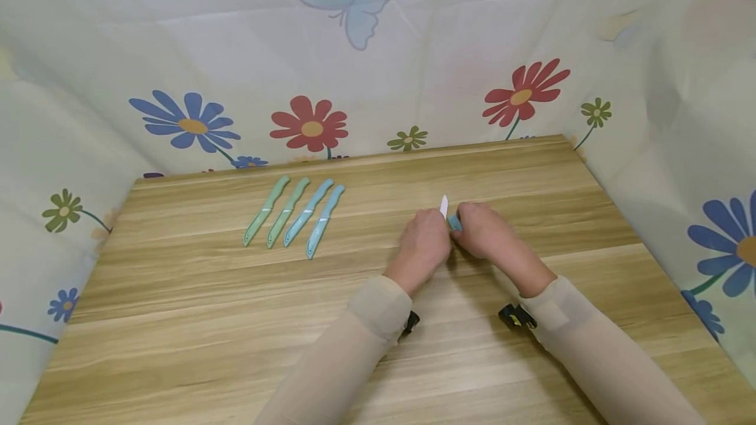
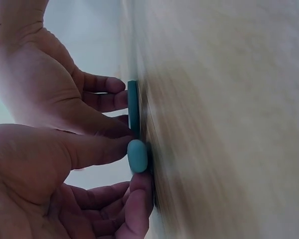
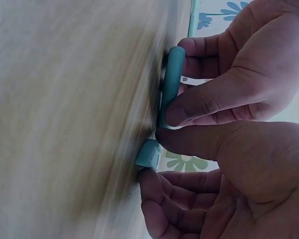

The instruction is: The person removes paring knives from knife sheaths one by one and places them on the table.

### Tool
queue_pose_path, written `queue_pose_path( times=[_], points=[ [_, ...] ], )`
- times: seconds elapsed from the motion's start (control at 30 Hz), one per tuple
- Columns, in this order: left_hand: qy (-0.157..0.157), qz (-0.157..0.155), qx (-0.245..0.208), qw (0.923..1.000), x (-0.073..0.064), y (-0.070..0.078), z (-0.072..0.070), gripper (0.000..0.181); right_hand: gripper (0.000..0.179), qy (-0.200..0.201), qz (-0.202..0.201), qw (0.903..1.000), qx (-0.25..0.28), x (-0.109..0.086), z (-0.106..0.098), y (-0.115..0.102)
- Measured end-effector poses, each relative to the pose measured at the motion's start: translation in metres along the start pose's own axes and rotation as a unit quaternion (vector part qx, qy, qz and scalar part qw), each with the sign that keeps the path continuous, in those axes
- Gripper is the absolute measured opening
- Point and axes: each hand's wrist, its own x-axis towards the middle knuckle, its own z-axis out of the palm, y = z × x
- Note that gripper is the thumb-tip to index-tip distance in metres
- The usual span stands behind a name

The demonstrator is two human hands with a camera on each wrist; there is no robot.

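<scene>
My left hand (image 1: 424, 240) pinches the blue handle (image 3: 173, 79) of a small knife just over the table. Its pale blade (image 1: 444, 206) is bare and points away from me. Close beside it, my right hand (image 1: 484, 229) holds a short blue sheath (image 1: 454, 222) between thumb and fingers. The sheath (image 3: 148, 153) is apart from the blade. In the left wrist view the rounded handle end (image 2: 137, 156) shows between the left thumb and fingers. Most of the handle is hidden by the left hand in the head view.
Two green sheathed knives (image 1: 266, 212) and two blue sheathed knives (image 1: 319, 218) lie side by side, slanted, on the left of the wooden table (image 1: 195, 320). A flowered curtain (image 1: 236, 51) surrounds the table's back and sides.
</scene>
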Motion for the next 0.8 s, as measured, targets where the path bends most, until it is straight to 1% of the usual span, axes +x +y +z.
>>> queue_pose_path(
  times=[0.13,0.37,0.57,0.6,0.73,0.8],
  points=[
    [-0.002,0.006,-0.009,0.9999,-0.001,-0.001,0.000,0.022,0.027,0.002,-0.003,1.0000,0.001,0.000,0.000,0.001],
    [-0.008,0.004,-0.028,0.9996,-0.001,-0.002,0.000,0.021,0.029,0.004,-0.011,0.9999,0.003,0.000,0.000,0.001],
    [-0.006,0.005,-0.040,0.9992,-0.003,-0.005,-0.003,0.019,0.023,0.001,0.000,1.0000,0.003,0.000,-0.003,0.001],
    [-0.005,0.002,-0.039,0.9992,-0.003,-0.005,-0.004,0.019,0.026,0.001,0.001,1.0000,0.001,-0.001,-0.003,0.000],
    [-0.002,-0.012,-0.027,0.9996,-0.005,-0.005,-0.009,0.016,0.048,-0.002,0.000,1.0000,-0.004,-0.002,-0.008,-0.002],
    [-0.003,-0.021,-0.019,0.9996,-0.006,-0.005,-0.012,0.018,0.054,-0.002,0.000,1.0000,-0.005,-0.003,-0.009,-0.003]
  ],
)
